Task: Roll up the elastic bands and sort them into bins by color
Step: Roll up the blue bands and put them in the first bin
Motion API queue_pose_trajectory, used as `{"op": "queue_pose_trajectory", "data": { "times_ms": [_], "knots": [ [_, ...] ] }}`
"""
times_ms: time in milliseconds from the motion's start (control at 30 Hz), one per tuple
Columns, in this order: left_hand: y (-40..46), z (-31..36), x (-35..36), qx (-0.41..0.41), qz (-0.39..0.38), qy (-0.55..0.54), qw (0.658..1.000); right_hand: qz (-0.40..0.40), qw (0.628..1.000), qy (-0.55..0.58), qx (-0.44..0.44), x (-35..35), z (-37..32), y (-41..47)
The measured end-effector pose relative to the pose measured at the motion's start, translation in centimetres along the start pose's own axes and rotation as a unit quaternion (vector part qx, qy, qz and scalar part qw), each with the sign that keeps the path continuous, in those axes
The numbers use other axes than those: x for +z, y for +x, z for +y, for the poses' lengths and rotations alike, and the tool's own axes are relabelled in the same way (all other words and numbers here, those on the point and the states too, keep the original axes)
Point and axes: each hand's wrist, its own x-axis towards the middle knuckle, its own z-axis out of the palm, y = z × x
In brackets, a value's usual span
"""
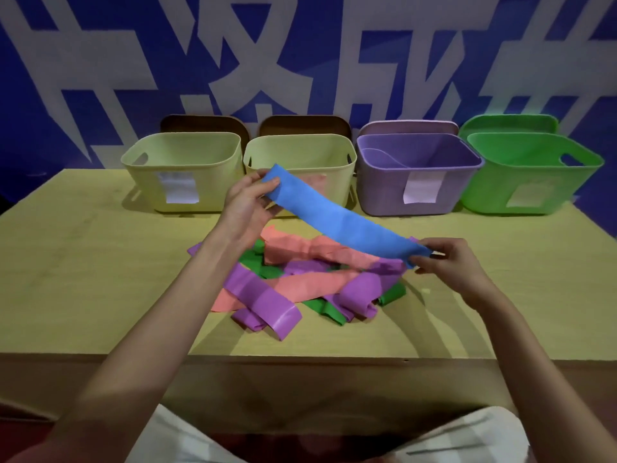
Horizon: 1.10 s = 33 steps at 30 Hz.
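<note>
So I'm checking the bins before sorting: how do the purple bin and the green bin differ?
The purple bin stands second from the right; the green bin stands at the far right. The purple bin already holds a purple band; no band shows in the green bin. Both carry a front label and have a matching lid behind.

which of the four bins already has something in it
The purple bin, second from the right: a purple band lies inside. No contents show in the two yellow bins or the green one.

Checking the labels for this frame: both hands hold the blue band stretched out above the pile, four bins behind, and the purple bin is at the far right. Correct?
Not quite. In the head view the far-right bin is the green bin; the purple bin sits just left of it. The rest holds: left hand and right hand hold the blue band.
</note>
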Motion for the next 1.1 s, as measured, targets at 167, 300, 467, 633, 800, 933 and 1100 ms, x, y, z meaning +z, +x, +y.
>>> {"op": "queue_pose_trajectory", "data": {
  "times_ms": [167, 300, 467, 633, 800, 933, 1100],
  "knots": [
    [-0.7, -2.0, 1.5, -0.032, -0.04, 0.034, 0.998, 0.099, 0.99, 0.078, 0.067, -4.2, 2.5, -0.7],
    [-0.3, -3.2, 1.4, -0.068, -0.045, 0.063, 0.995, 0.097, 0.984, 0.113, 0.094, -6.9, 3.4, -2.2],
    [0.0, -5.1, 1.8, -0.131, 0.006, 0.073, 0.989, 0.07, 0.973, 0.181, 0.127, -8.4, 4.6, -3.7],
    [-0.3, -6.2, 2.4, -0.123, 0.082, 0.094, 0.984, 0.077, 0.964, 0.212, 0.139, -9.8, 6.6, -4.3],
    [-0.8, -7.2, 4.5, -0.067, 0.066, 0.156, 0.983, 0.118, 0.951, 0.235, 0.16, -9.9, 8.0, -3.5],
    [-1.3, -6.5, 6.2, -0.022, -0.041, 0.17, 0.984, 0.098, 0.962, 0.215, 0.136, -11.7, 7.7, -2.8],
    [-2.8, -5.3, 7.5, -0.012, -0.125, 0.232, 0.965, 0.087, 0.952, 0.265, 0.127, -13.2, 7.1, -1.7]
  ]
}}
